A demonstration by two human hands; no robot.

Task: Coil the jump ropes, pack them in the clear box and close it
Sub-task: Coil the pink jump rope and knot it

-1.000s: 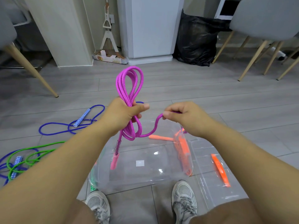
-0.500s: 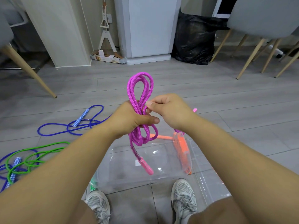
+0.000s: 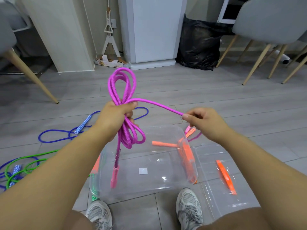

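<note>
Gripping what, the left hand (image 3: 114, 117) above the clear box (image 3: 159, 185)? (Student)

The pink jump rope (image 3: 122, 83). The fingers are curled tight round a bundle of its loops. Some loops stand up beyond the fist, on the far side of the box; others hang below it over the box's far-left corner. One pink handle (image 3: 114, 176) dangles on a straight strand inside the open box; whether it touches the bottom cannot be told. (Legend)

And the right hand (image 3: 204, 122)? (Student)

It pinches a single strand of the same rope between thumb and forefinger, above the box's far-right corner. The strand runs taut from that pinch to the left fist. The rope's loose end shows below the hand, just past the box's far rim. (Legend)

What lies round the box? (Student)

The box stands open on the floor (image 3: 199, 90). Its lid (image 3: 214, 185) lies flat just beside the right wall and bears an orange clip (image 3: 226, 177). Left of the box a blue jump rope (image 3: 54, 138) lies loose. Nearer the person, a green jump rope (image 3: 25, 161) lies tangled with more blue cord. Two shoes (image 3: 189, 208) stand at the box's near wall. (Legend)
</note>
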